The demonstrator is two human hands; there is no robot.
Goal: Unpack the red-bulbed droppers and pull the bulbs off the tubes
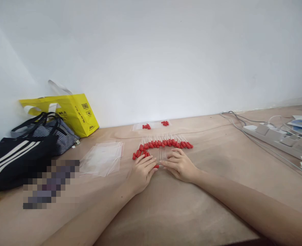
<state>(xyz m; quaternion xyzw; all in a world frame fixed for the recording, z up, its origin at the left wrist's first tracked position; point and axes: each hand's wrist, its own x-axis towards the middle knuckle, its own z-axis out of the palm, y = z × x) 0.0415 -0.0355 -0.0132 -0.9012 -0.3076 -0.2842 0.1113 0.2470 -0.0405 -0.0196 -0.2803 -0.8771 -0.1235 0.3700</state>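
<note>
Low over the table's middle, my left hand (143,172) has its thumb and fingers closed around the red end of a thin clear tube (156,166). My right hand (181,166) faces it from the right, fingertips closed at the tube's clear stem. Just beyond the fingers lie several bare clear stems (162,154) side by side, pointing away from me. Behind both hands, many similar tubes with red bulb-like ends (163,142) are fanned in a curved row, red ends toward me. A few more red ends (146,154) lie against my left fingers, partly hidden.
Clear plastic bags (102,159) are stacked on the left. Near the wall lies a filled clear bag (154,125) with red ends showing. A yellow bag (81,114) and a black striped bag (20,160) stand far left. A power strip (273,140) with cables is at right.
</note>
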